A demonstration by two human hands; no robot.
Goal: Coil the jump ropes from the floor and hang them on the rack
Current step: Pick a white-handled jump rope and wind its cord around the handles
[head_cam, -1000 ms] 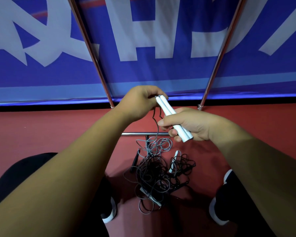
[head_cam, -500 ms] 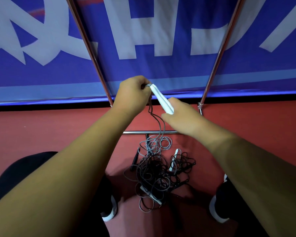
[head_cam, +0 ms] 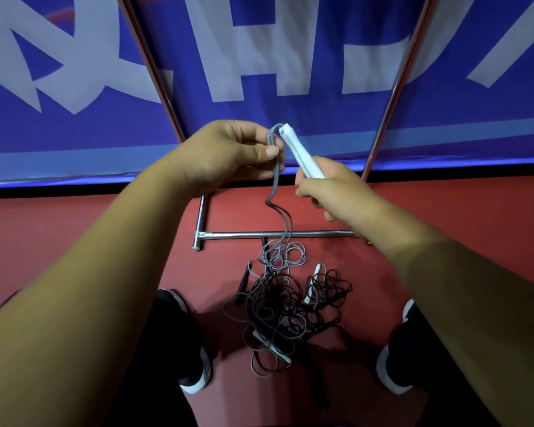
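A: Where is the rope right now?

B: Just above the centre of the frame. The right hand (head_cam: pixel 330 186) is wrapped around a pair of slim white plastic handles (head_cam: pixel 299 155), held side by side and pointing up-left. The left hand (head_cam: pixel 228 152) pinches the thin grey rubbery cord (head_cam: pixel 275 177) between thumb and fingers, just where it loops out of the handle tips.

A: And the rest of the cord?

B: It hangs from that pinch and crosses in front of the low chrome crossbar of the rack (head_cam: pixel 244 235). Then it runs into the tangled heap of grey and black ropes (head_cam: pixel 278 303) on the red floor (head_cam: pixel 74 241), lower centre, between two black shoes (head_cam: pixel 182 334).

A: So what could go wrong?

B: I'd judge the heap is the trouble. The grey strands lie interlaced with black ones and with another white handle (head_cam: pixel 316 272). Drawing up loops quickly could lift the neighbours too, or pull a knot tight. The cord might also catch on the crossbar's end joint at the left. Coiling also needs the left hand to re-pinch often, so a loop could slip off and spill.
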